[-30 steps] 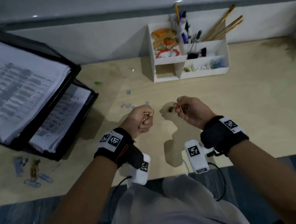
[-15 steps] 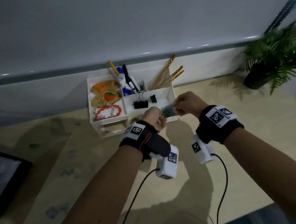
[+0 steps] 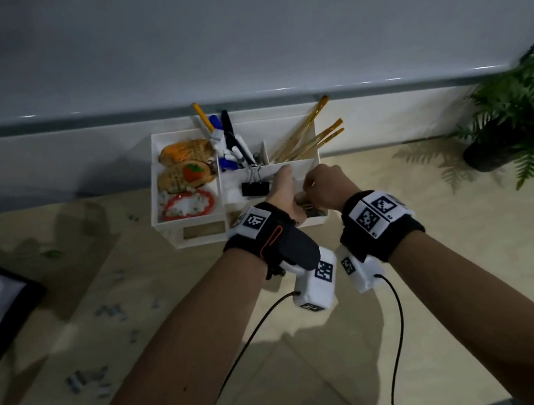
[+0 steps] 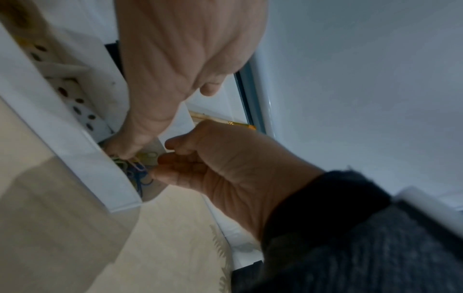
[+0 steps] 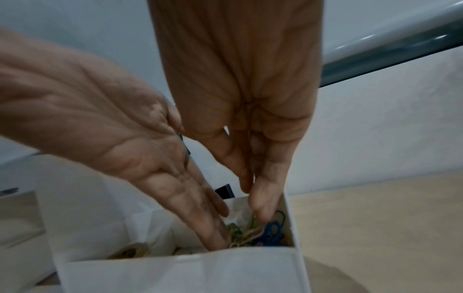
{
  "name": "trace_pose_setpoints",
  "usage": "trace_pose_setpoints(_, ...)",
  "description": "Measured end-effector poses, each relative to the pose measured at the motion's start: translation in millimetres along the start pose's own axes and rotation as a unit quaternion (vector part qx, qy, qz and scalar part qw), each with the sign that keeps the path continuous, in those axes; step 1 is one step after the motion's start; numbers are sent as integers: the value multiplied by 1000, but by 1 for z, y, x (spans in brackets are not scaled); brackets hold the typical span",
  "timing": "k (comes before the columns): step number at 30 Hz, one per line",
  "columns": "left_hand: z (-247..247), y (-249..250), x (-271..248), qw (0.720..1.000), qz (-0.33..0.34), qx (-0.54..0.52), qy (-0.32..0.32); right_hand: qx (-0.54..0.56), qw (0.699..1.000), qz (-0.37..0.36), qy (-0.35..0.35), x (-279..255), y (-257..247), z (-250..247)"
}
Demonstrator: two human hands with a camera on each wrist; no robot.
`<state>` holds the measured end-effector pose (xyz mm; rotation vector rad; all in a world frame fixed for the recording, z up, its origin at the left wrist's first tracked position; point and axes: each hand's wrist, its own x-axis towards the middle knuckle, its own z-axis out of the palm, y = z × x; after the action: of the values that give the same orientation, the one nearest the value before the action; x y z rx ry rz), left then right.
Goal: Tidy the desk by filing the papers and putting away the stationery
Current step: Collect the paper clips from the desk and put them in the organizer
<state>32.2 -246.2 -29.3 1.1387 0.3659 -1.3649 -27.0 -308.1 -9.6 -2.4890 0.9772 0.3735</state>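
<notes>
White organiser (image 3: 191,238) front-right compartment: both hands' fingertips (image 5: 215,240) among paper clips (image 5: 271,231).

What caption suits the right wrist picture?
Both hands, left hand and right hand, reach into the white desk organiser, fingertips among coloured paper clips.

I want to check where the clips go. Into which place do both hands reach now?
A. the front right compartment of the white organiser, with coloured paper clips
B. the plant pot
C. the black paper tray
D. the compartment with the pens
A: the left hand and the right hand both point their fingers down into the white organiser's front right compartment, onto the coloured paper clips.
</notes>
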Motion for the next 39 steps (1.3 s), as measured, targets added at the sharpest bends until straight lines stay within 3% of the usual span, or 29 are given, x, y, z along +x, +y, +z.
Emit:
trace_pose_setpoints(2, 1, 2, -14, 1000, 13, -2, -19, 2, 1000, 5, 6, -1, -2, 0)
trace_pose_setpoints(6, -15, 0, -33, 995, 46, 90, 16, 35, 997, 13, 66, -5, 0, -1)
trace_pose_setpoints(9, -41, -2, -49, 980, 53, 193, -10, 148, 980, -22, 128, -14, -9, -2)
trace_pose_setpoints(14, -106, 8, -96, 950, 91, 300, -15, 314, 933, -120, 126, -46, -85, -2)
trace_pose_setpoints(16, -141, 18, -116, 942, 124, 312, 19, 331, 924, -156, 113, -51, -125, 4)
trace_pose_setpoints(19, -202, 39, -138, 935, 161, 285, 135, 336, 919, -195, 61, -47, -188, 26)
trace_pose_setpoints(21, -245, 50, -150, 926, 158, 272, 211, 312, 925, -217, 25, -39, -230, 48)
trace_pose_setpoints(24, -293, 54, -161, 913, 161, 261, 269, 237, 942, -239, -20, -22, -276, 87)
trace_pose_setpoints(29, -355, 51, -165, 886, 159, 327, 288, 58, 966, -239, -82, 13, -337, 149)
trace_pose_setpoints(33, -370, 55, -162, 820, 150, 444, 328, 25, 973, -215, -80, 29, -358, 182)
trace_pose_setpoints(35, -371, 56, -159, 804, 162, 463, 337, -8, 974, -217, -68, 31, -360, 189)
trace_pose_setpoints(37, -369, 55, -155, 819, 158, 437, 337, -28, 969, -235, -68, 30, -357, 189)
trace_pose_setpoints(39, -367, 60, -151, 868, 152, 342, 327, -62, 959, -266, -72, 28, -353, 185)
